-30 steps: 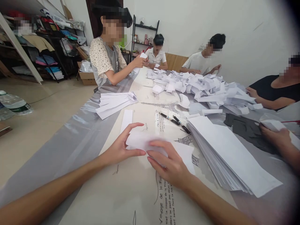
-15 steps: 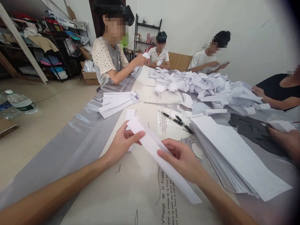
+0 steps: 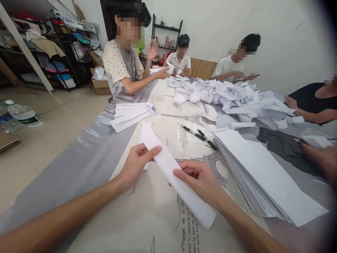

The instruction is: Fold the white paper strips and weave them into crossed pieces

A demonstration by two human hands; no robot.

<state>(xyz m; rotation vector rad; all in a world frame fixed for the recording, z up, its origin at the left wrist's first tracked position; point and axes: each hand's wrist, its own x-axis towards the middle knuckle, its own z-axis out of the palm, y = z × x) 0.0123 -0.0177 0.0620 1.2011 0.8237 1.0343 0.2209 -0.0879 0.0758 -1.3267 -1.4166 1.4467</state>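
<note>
Above the printed paper-covered counter (image 3: pixel 158 225), we are holding one long white folded paper strip (image 3: pixel 173 172): light, limp, easily creased. Left hand (image 3: pixel 137 163) is pinching its upper part, right hand (image 3: pixel 201 181) its middle, both grips closed. Its long axis is running from far-left to near-right, beside the tall stack of white sheets (image 3: pixel 263 175).

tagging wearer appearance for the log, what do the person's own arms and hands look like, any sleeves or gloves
Both forearms are bare to the frame edge, no sleeves in view. The left hand and right hand are ungloved, with no rings, watch or wristbands visible. Fingers are slender, nails short and plain.
</note>
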